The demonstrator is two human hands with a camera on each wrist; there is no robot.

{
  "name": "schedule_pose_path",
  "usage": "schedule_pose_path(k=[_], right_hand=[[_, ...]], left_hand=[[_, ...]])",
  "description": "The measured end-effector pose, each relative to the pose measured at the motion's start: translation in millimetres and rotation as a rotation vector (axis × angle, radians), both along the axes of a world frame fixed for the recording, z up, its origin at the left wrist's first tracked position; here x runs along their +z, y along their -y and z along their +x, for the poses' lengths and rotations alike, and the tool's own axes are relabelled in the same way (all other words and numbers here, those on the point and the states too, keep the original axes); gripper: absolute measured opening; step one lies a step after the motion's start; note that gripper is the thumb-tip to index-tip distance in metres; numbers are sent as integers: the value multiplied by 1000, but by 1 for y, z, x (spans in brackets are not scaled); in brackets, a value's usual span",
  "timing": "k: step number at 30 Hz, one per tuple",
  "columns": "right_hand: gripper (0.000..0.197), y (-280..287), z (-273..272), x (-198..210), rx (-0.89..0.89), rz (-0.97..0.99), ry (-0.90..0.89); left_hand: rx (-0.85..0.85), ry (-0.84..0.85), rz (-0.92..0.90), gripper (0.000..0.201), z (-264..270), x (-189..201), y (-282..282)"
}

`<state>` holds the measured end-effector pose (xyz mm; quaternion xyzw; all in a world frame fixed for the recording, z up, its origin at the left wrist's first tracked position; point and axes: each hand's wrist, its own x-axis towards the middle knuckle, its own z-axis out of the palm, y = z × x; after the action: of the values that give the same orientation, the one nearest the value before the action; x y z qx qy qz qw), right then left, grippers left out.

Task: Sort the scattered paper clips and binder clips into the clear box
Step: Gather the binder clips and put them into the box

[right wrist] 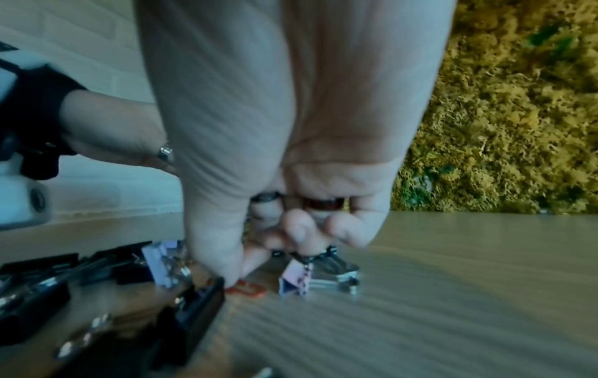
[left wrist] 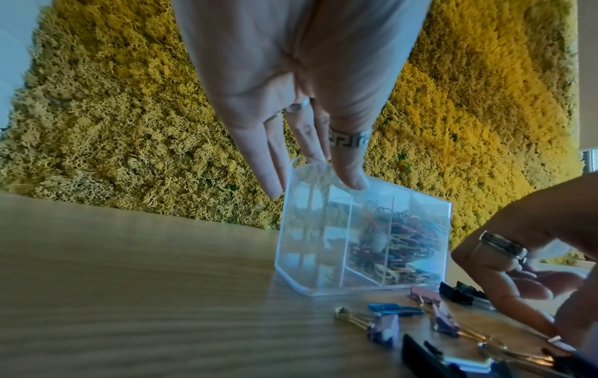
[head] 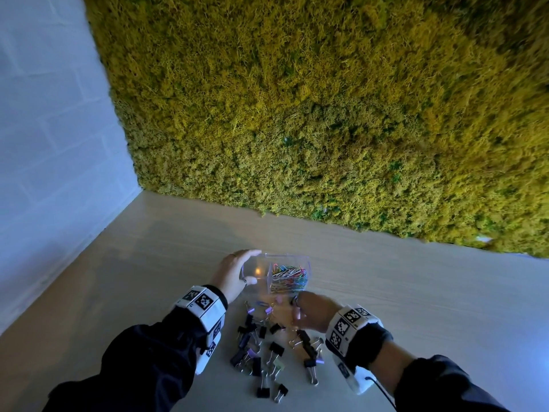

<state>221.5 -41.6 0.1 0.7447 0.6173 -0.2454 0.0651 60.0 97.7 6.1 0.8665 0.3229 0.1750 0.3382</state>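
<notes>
In the head view, a white wall fills the left of the frame and a moss wall the upper middle and right; the work sits low in the centre on the tabletop.

Left of centre, the left hand steadies the box: fingers fairly straight, tips on the rim and thumb on the near wall, as the left wrist view shows. The box stands upright on the tabletop. Its left compartment looks empty; its right one holds a heap of coloured paper clips.

Just right of the box and nearer the bottom of the frame, the right hand is curled over the pile. In the right wrist view its thumb presses down by a red paper clip, and a small clip dangles by its wire from the curled fingers; both pictures are blurred, so I cannot tell how firm that hold is.

Below and between the hands lie the binder clips, mostly black, a few pastel, touching and overlapping.

Handling, as a judgement: the box is light, rigid and slick, so it wants a steadying hand on the wall. The binder clips are stiff and springy, with wire handles that snag; pinching the body or one handle should lift them singly. The paper clips are thin and flat, best slid then pinched.
</notes>
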Motion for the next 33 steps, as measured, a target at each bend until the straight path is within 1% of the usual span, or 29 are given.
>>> schedule_pose_path(k=[2, 5, 6, 8, 10, 12, 14, 15, 16, 17, 18, 19, 21, 23, 24, 25, 26, 27, 28, 29, 30, 31, 32, 33], right_hand=[[11, 4, -1, -1, -5, 9, 60], [26, 10, -5, 3, 31, -14, 126], [27, 11, -5, 5, 34, -10, 120], [20, 9, -3, 10, -7, 38, 50], [6, 5, 0, 19, -124, 142, -128], [20, -2, 5, 31, -222, 381, -257], [22, -10, 7, 45, -328, 578, -297], [18, -13, 8, 49, -364, 636, -305], [12, -16, 8, 52, -384, 647, -288], [11, -18, 8, 51, -383, 629, -263], [16, -18, 7, 49, -385, 595, -222], [20, -17, 8, 47, -393, 606, -193], [21, -8, 9, 48, -419, 652, -174], [20, 8, 18, 44, -452, 631, -216], [21, 17, 22, 41, -462, 557, -256], [22, 29, 27, 33, -460, 477, -298], [18, 40, 27, 29, -464, 381, -319], [3, 51, 27, 18, -447, 267, -311], [24, 59, 22, 12, -467, 207, -290], [51, 67, 20, 2, -458, 170, -255], [66, 72, 16, -5, -409, 208, -240], [64, 76, 11, -14, -327, 314, -187], [57, 77, 4, -21, -297, 330, -177], [64, 78, -1, -26, -226, 357, -170]], left_hand=[[2, 2, -6, 58, 0, 0, 0], [-4, 5, -13, 59, 0, 0, 0], [-3, 4, -18, 60, -1, 0, 0], [-4, 2, -25, 60, -2, -1, 0], [0, -1, -3, 61, -2, -2, -1], [0, 8, -1, 62, -1, -2, -1], [6, 11, -5, 61, -1, -4, -1], [6, 14, 1, 60, -1, -5, -1], [5, 22, 7, 60, -1, -5, -1], [9, 34, 8, 60, -1, -4, -2], [12, 30, -9, 61, -1, -3, -2], [2, 24, -24, 64, -1, 0, -2], [-28, -12, -17, 70, -5, 7, 0], [-10, -29, 111, 70, -15, 12, 7], [14, 4, 197, 64, -21, 13, 12], [40, 34, 234, 53, -28, 11, 17], [60, 26, 214, 43, -35, 9, 24], [52, -46, 130, 39, -41, 8, 32], [11, -207, 11, 44, -44, 3, 41], [-54, -411, -95, 55, -46, -3, 49], [-96, -557, -169, 66, -45, -10, 57], [-112, -599, -201, 73, -43, -16, 64], [-120, -566, -214, 74, -39, -17, 71], [-124, -510, -224, 74, -34, -18, 76]])
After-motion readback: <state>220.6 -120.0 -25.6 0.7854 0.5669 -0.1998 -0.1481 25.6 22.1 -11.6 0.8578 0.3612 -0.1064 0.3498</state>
